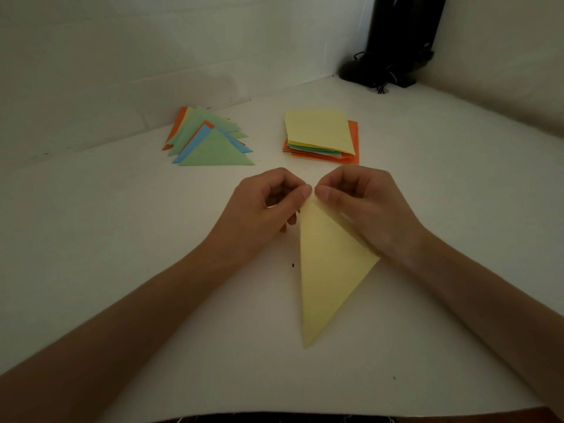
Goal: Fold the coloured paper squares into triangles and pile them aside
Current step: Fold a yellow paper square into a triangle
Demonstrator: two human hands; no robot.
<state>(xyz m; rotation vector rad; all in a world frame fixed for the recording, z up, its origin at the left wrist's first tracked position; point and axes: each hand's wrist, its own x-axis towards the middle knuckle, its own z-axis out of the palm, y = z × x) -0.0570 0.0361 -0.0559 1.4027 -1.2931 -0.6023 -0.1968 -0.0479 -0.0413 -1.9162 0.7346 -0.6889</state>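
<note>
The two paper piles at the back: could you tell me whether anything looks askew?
The pile of folded coloured paper triangles is fanned out, and an orange sheet juts right from under the stack of unfolded coloured squares.

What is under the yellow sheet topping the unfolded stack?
Beneath the yellow sheet, thin edges of green sheets and orange sheets stick out at its near and right sides. How many sheets lie there is hidden by it.
</note>
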